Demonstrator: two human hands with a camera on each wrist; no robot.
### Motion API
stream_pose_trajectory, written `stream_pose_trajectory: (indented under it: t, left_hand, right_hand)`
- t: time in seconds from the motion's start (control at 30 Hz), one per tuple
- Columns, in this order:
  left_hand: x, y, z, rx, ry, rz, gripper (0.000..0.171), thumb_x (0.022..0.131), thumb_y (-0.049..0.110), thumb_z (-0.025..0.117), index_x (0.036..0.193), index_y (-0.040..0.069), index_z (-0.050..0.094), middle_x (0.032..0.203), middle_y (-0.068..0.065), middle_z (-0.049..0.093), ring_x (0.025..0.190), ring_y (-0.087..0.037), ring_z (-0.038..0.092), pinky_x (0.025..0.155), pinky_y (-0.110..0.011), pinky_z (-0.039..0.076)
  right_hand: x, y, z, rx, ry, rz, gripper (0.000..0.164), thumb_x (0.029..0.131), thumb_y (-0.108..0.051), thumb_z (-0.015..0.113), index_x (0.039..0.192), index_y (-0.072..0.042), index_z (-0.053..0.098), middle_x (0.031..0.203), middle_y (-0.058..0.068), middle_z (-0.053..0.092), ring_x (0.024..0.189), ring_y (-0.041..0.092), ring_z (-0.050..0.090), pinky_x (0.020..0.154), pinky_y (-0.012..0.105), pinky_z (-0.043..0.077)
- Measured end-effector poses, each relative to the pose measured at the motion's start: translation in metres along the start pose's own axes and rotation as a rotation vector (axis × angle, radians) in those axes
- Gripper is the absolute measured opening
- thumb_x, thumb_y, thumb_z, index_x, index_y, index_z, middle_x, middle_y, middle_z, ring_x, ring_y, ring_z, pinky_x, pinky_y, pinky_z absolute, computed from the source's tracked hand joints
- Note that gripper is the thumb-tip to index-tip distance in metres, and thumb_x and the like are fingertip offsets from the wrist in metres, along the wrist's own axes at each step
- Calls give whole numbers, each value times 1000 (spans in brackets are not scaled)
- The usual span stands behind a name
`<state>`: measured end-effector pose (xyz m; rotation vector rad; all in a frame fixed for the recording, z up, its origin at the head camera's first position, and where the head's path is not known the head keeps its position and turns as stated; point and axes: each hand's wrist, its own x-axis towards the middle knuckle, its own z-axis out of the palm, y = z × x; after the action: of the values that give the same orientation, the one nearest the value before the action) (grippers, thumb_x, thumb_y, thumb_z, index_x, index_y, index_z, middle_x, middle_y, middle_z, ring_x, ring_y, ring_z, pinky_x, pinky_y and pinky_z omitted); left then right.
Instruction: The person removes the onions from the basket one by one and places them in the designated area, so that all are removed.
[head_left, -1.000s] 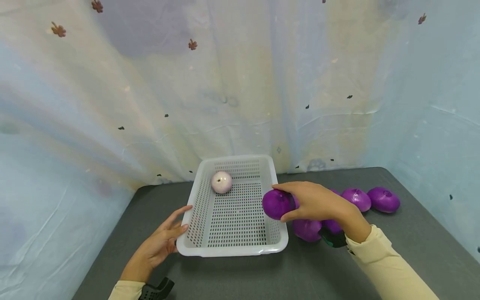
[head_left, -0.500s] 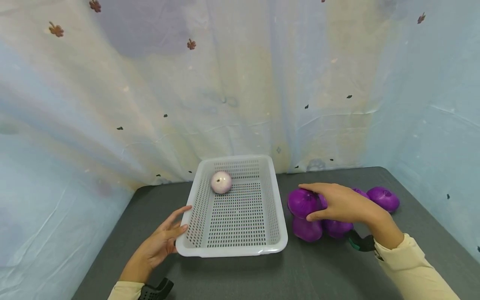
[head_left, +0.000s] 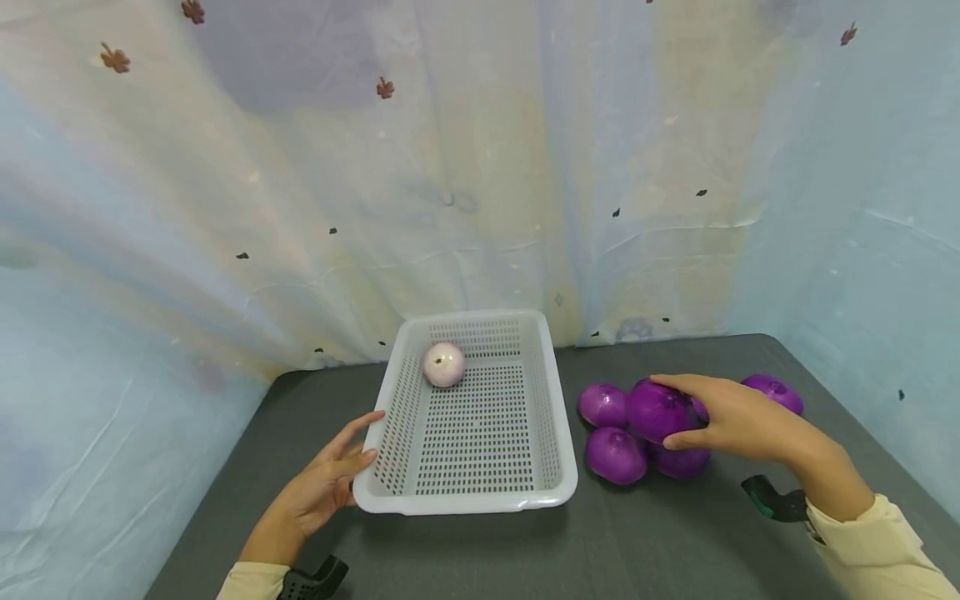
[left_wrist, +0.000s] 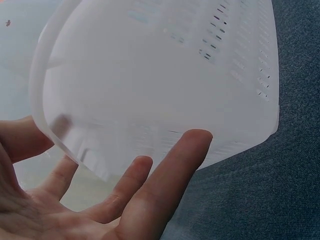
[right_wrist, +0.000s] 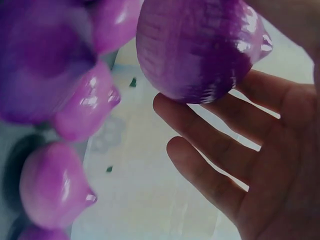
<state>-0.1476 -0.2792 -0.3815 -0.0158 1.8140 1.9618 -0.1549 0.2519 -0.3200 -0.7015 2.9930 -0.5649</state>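
Note:
My left hand (head_left: 318,479) grips the left rim of a white slotted plastic basket (head_left: 468,503). In the left wrist view, fingers (left_wrist: 170,175) lie along the basket's outer wall while others reach over its edge. A pale, pinkish-white onion (head_left: 444,365) lies in the basket's far left corner. My right hand (head_left: 738,417) holds a shiny purple onion (head_left: 657,412) between thumb and fingers, above other purple onions. The right wrist view shows this held onion (right_wrist: 200,50) with its pointed end toward the palm side. Part of another onion is hidden behind the hand.
Purple onions sit right of the basket: one at the back (head_left: 602,406), one in front (head_left: 615,456), one partly covered (head_left: 681,461). Another onion (head_left: 774,392) lies farther right. The dark grey table (head_left: 480,558) meets a patterned cloth backdrop (head_left: 480,208).
My right hand has moved right with the purple onion, from the basket's right rim to over the onion group. The left hand and basket have stayed in place.

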Motion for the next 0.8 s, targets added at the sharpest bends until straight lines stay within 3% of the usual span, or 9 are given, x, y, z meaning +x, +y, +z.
stream_pose_trajectory:
  t: [0.5,0.8]
  left_hand:
    - [3,2,2,-5,-20,-3,67,97,19,55,151,35,18,132,-3,49,110,-25,63,80,-51,55]
    - [3,0,-1,-4,-27,0,64,98,20,53,150,35,19,133,-4,47,110,-25,63,79,-49,56]
  right_hand:
    - [-36,38,-8,-7,53,73,85,75,-59,70,141,-11,45,134,17,55,116,37,56,84,53,49]
    - [-44,49,-1,8,51,106,88,74,-59,71,141,-7,44,133,22,54,113,41,57,81,55,50]
